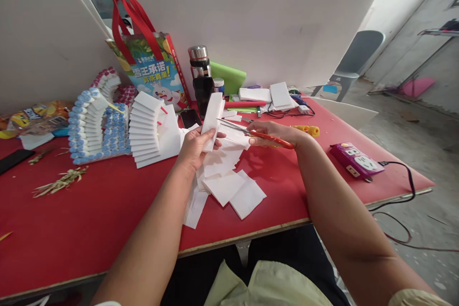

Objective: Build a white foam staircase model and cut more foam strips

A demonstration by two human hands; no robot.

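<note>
My left hand [193, 146] is closed round a narrow folded white paper strip [213, 114], held upright above the red table [89, 210]. My right hand [272, 133] grips orange-handled scissors [251, 133]. Their open blades point left and reach the strip's right edge. Under both hands lie several cut white paper squares [233, 191], some overlapping, spread toward the table's front edge.
A fan-shaped white and blue paper model [107, 129] stands at the left, a red-handled printed bag [154, 69] behind it. A steel flask [199, 64], a phone [190, 118], stacked white paper [279, 94] and a purple power strip [353, 160] with its cable sit around. White partition boards [272, 28] enclose the back.
</note>
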